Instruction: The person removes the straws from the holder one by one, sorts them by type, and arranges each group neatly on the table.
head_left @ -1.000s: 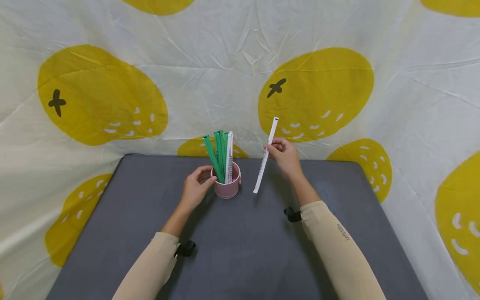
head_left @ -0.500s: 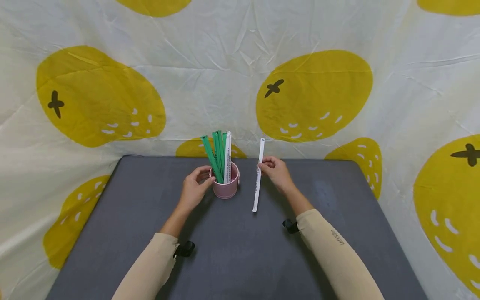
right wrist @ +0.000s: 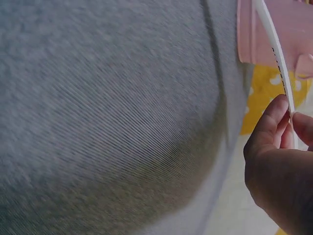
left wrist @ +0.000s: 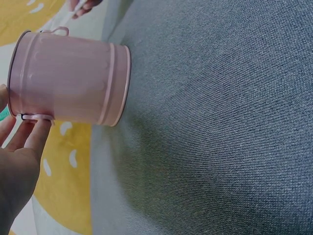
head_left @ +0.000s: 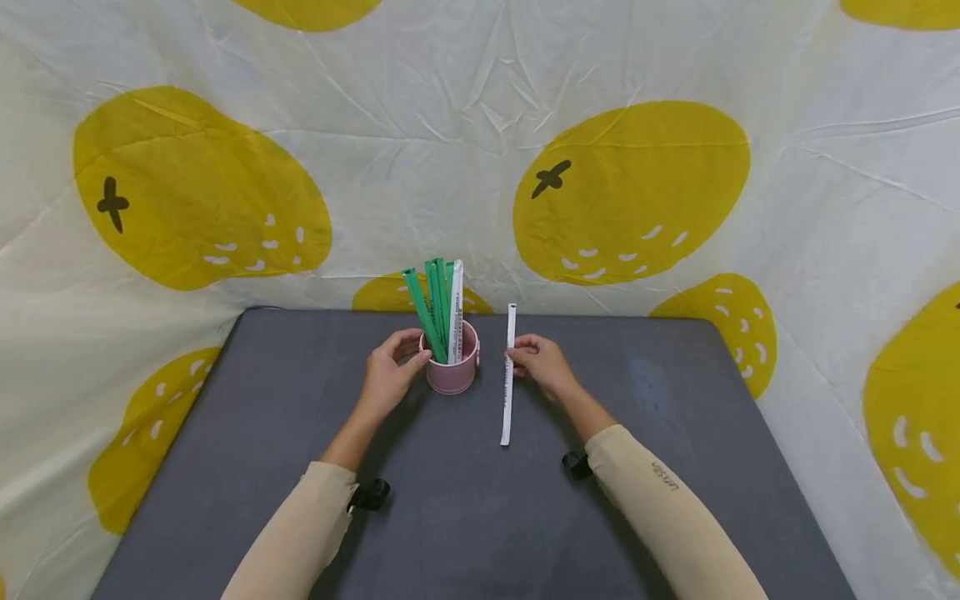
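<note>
A small pink metal bucket [head_left: 452,379] stands upright on the grey table. Several green wrapped straws [head_left: 437,292] and a white one lean inside it. At its left rim, my left hand [head_left: 392,373] holds the bucket between thumb and fingers. In the left wrist view the fingertips [left wrist: 39,134] lie against the bucket's small side handle. To the right of the bucket, my right hand [head_left: 545,364] pinches a slim white wrapped straw [head_left: 507,400] with printing along it. The straw points nearly straight away from me, apart from the bucket.
The grey table [head_left: 450,517] ends at a back edge just behind the bucket. A white cloth [head_left: 420,192] with large yellow fruit prints hangs behind and at both sides. Dark wrist cameras [head_left: 371,495] sit at both sleeves.
My right hand has moved left and toward me with the white straw, which has turned from slanted to nearly straight. The left hand and the bucket have stayed in place.
</note>
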Tool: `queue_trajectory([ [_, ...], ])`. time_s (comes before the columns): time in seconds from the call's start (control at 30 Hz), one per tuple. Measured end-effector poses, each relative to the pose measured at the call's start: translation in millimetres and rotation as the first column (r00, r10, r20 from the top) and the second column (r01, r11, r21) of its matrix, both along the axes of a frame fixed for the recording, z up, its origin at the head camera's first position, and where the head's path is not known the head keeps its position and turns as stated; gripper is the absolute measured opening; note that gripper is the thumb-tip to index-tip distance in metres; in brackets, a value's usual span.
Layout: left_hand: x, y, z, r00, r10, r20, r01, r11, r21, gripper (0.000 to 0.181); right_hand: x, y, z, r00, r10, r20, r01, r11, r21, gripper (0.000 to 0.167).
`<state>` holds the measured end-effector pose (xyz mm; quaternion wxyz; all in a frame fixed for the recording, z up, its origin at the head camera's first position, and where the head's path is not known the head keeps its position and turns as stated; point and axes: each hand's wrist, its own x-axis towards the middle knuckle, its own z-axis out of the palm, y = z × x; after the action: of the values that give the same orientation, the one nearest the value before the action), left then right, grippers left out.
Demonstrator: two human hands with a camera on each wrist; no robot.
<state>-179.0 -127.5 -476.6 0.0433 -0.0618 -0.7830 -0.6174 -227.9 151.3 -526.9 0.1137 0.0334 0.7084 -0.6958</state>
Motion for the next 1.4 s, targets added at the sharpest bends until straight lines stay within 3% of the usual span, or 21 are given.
queue_trajectory([
  [0.23, -0.4, -0.6, -1.5, 1.0, -0.005, -0.022, 0.005, 1.0, 0.014, 0.042, 4.0, -7, -9.8, 0.998, 0.008, 0.067, -0.007, 1.0, -0.012, 0.024],
  [0.6, -2.9, -1.1, -5.5, 1.0, -0.007, -0.017, 0.007, 1.0, -0.019, 0.042, 5.8, -11, -11.1, 0.992, -0.019, 0.124, 0.017, 1.0, 0.013, 0.021],
  [0.77, -12.6, -5.7, -22.1, 1.0, -0.004, -0.002, 0.004, 1.0, -0.005, 0.043, 6.8, -14, -12.7, 0.99, -0.024, 0.136, 0.02, 0.999, 0.032, 0.019],
  [0.87, -17.4, -8.4, -32.7, 1.0, -0.002, -0.007, 0.002, 1.0, -0.007, 0.044, 6.7, -14, -12.6, 0.989, -0.039, 0.143, 0.031, 0.998, 0.057, 0.019],
  [0.97, -18.0, -9.8, -36.7, 1.0, -0.001, -0.019, 0.001, 1.0, -0.006, 0.044, 6.1, -15, -12.2, 0.988, -0.039, 0.148, 0.024, 0.995, 0.097, 0.018],
  [1.4, -17.8, -9.8, -39.3, 0.999, 0.002, -0.041, -0.003, 1.0, -0.015, 0.042, 3.7, -15, -10.3, 0.993, -0.02, 0.119, -0.011, 0.966, 0.259, 0.015],
])
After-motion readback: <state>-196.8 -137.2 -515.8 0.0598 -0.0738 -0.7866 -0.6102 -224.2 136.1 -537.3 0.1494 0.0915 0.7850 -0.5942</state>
